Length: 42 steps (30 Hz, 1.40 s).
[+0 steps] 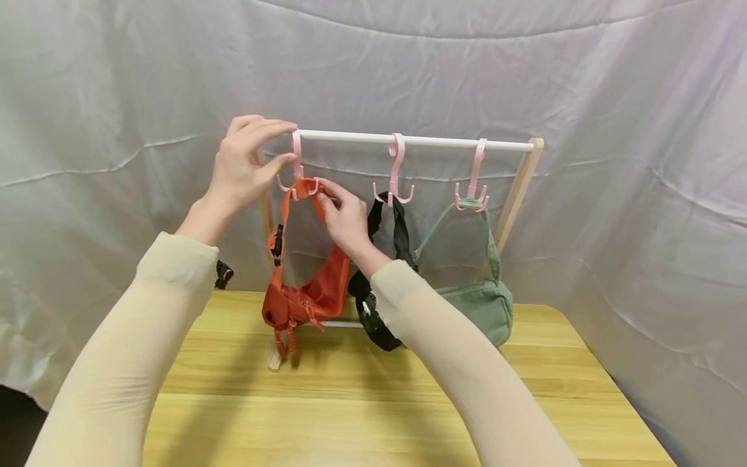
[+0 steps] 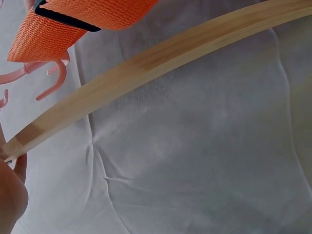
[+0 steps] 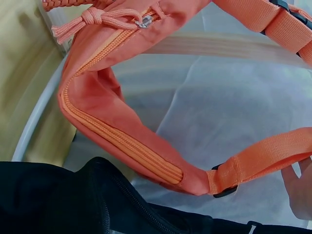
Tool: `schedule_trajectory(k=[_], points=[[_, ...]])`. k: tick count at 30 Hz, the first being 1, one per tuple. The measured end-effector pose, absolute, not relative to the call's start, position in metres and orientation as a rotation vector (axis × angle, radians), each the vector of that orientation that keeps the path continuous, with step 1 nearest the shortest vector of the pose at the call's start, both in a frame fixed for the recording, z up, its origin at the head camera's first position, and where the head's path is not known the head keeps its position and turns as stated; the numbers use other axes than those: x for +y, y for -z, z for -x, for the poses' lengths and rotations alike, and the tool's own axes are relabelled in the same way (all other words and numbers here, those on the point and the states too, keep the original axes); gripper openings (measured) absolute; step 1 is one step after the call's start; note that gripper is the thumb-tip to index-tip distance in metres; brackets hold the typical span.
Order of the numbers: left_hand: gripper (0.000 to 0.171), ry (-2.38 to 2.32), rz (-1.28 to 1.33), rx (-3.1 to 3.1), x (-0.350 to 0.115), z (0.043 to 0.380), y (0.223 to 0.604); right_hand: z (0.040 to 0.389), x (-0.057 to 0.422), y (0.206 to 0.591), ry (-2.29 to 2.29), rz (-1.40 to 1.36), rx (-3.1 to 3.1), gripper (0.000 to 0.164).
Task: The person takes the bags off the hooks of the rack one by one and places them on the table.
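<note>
An orange-red bag (image 1: 309, 295) hangs by its strap (image 3: 273, 153) from the leftmost pink hook (image 1: 297, 172). My left hand (image 1: 248, 152) pinches that hook near its top, fingertips at the rail and thumb lower on the stem. At the right side of the same hook, my right hand (image 1: 348, 217) pinches the orange strap. The left wrist view shows a wide piece of orange webbing (image 2: 48, 39) over the hook's prongs. In the right wrist view, the bag's zipper and knotted cord pull show, with only part of my right hand (image 3: 300, 187) at the edge.
A white rail (image 1: 443, 141) on wooden legs (image 1: 516, 191) carries two more pink hooks. A black bag (image 1: 379, 324) hangs from the middle one and a green bag (image 1: 481, 308) from the right one. The rack stands on a wooden table (image 1: 327, 421) before a grey curtain (image 1: 455, 71).
</note>
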<state>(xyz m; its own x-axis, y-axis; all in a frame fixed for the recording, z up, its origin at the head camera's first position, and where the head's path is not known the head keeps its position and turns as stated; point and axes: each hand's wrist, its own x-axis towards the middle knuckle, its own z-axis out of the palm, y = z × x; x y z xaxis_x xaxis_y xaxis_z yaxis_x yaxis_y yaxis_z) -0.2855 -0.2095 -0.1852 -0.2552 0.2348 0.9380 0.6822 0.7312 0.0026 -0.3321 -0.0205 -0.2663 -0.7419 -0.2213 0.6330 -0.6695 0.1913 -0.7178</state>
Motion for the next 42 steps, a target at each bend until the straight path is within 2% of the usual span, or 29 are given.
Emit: schedule_trajectory(k=[15,42], points=[[0.040,0.511,0.701,-1.847,-0.207,0.286,0.187,0.325,-0.019,0.266,-1.624,-0.726,-2.035,0.025],[0.044,0.529,0.677,-1.860,-0.209,0.289,0.188,0.328,-0.020,0.255,-1.582,-0.681,-1.941,0.022]])
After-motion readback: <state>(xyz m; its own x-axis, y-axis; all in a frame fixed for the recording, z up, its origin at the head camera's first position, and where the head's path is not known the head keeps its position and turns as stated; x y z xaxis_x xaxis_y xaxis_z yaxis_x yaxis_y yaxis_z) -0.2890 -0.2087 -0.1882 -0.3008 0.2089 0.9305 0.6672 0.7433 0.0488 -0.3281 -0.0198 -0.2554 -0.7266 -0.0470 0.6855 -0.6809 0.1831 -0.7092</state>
